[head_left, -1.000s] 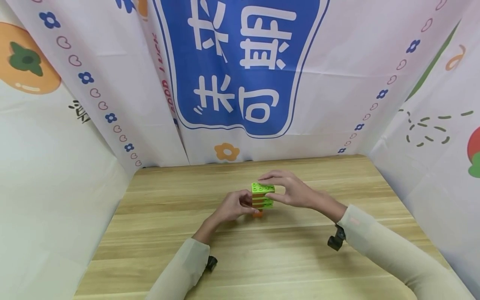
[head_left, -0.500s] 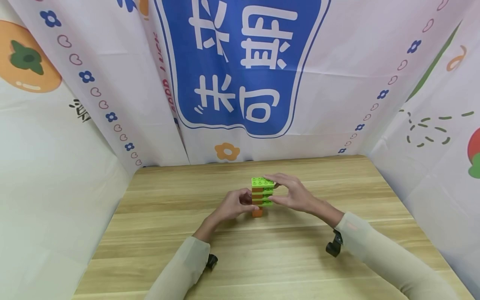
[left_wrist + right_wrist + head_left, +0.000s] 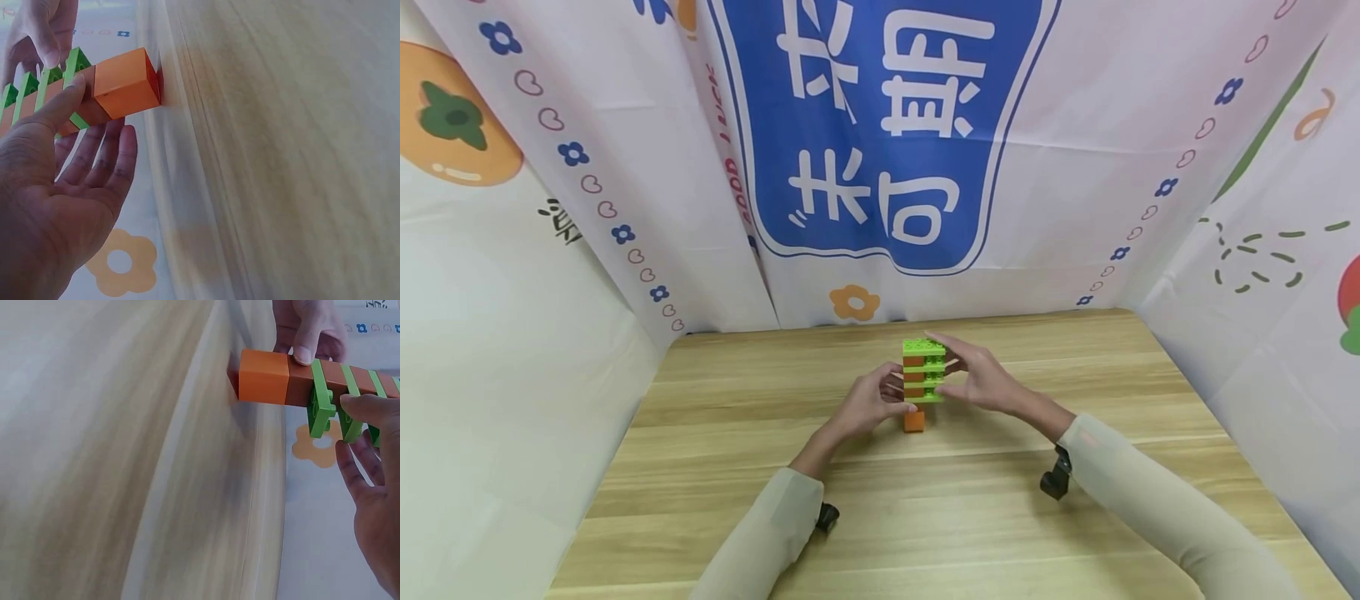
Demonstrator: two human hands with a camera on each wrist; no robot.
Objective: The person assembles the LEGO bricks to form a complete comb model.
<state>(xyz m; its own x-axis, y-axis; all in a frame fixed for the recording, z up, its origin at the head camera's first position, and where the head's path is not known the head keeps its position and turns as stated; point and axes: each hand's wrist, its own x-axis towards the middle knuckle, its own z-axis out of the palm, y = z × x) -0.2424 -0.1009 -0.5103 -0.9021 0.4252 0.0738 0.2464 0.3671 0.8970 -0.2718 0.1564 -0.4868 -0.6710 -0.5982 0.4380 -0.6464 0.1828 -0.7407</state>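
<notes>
A tower of toy building blocks (image 3: 913,377) stands between my hands, brown bricks alternating with green studded plates (image 3: 320,406) that jut out to the right. At its foot is a bright orange block (image 3: 125,84), its underside partly showing close to the tabletop. My left hand (image 3: 867,407) grips the lower part, thumb on the lowest brown brick and fingers behind. Higher up, my right hand (image 3: 988,382) holds the plates' jutting side, its thumb against a plate edge and other fingers round the back. The tower partly hides the fingertips of both hands.
The wooden table (image 3: 715,467) lies under both forearms and reaches back to a white printed cloth (image 3: 1045,208). More cloth hangs at the left and right. A small black device (image 3: 1055,477) sits at the right wrist, another (image 3: 827,517) at the left.
The tower's top has moved up in the head view, and more of its front and orange foot shows. My right hand has shifted slightly with it, its thumb now against the plates.
</notes>
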